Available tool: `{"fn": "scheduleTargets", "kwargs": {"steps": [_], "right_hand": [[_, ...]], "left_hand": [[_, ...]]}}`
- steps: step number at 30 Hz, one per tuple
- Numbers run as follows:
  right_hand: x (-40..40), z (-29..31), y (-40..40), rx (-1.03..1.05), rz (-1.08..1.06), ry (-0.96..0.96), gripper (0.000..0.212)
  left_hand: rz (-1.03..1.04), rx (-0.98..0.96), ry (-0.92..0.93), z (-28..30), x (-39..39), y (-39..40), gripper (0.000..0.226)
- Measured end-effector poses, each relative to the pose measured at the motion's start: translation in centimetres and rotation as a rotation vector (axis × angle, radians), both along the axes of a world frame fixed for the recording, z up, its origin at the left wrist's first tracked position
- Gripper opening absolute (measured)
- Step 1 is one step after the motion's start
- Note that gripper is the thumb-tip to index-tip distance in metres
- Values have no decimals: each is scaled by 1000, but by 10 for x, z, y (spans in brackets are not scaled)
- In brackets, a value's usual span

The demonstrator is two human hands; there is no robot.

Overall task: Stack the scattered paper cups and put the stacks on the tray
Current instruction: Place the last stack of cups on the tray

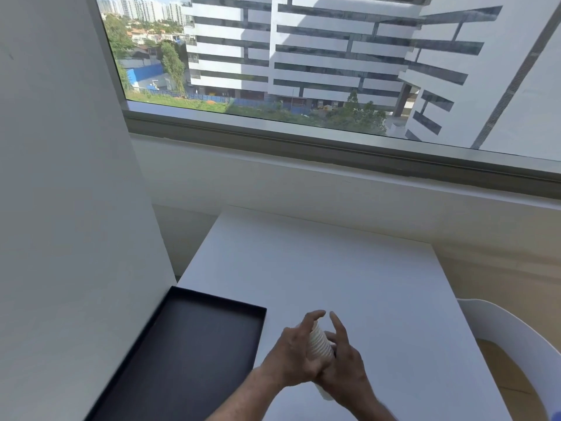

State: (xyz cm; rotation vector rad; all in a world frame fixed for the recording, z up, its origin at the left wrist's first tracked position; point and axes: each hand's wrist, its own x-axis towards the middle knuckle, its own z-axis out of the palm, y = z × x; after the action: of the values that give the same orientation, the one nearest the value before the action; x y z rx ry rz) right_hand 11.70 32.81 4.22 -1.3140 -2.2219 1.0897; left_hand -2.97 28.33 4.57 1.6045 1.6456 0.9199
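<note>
A stack of white ribbed paper cups (319, 344) is held between both hands above the near part of the white table (349, 275), lying tilted with one end pointing away from me. My left hand (293, 354) grips its left side, fingers curled over the top. From the right, my right hand (346, 363) wraps the stack, its index finger raised. A black rectangular tray (145, 387) lies at the table's near left, nothing in it, just left of my hands. No loose cups are visible on the table.
A white wall panel (76, 208) stands close along the tray's left side. A white chair (516, 335) sits at the table's right edge. Beyond the table are a ledge and a large window (303, 56).
</note>
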Motion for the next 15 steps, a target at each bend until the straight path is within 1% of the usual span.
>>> {"fn": "scheduleTargets", "kwargs": {"steps": [2,5,9,11,13,15], "right_hand": [[1,0,-4,17,-12,15,118],[4,-4,-12,15,-34,60,116],[5,-8,-23,15,-13,71,119],[6,-6,-27,-21,19,48,118],[8,-4,-29,-77,51,27,110],[10,-4,-33,-155,59,53,91]], "left_hand": [[43,-53,-28,-2,-2,-2,85],[146,-124,-130,-6,-4,-9,85],[329,-152,-334,-19,-6,-29,80],[404,-170,-436,-24,-7,-42,78],[466,-183,-520,-27,-7,-56,78],[552,-174,-647,-32,-8,-70,82]]}}
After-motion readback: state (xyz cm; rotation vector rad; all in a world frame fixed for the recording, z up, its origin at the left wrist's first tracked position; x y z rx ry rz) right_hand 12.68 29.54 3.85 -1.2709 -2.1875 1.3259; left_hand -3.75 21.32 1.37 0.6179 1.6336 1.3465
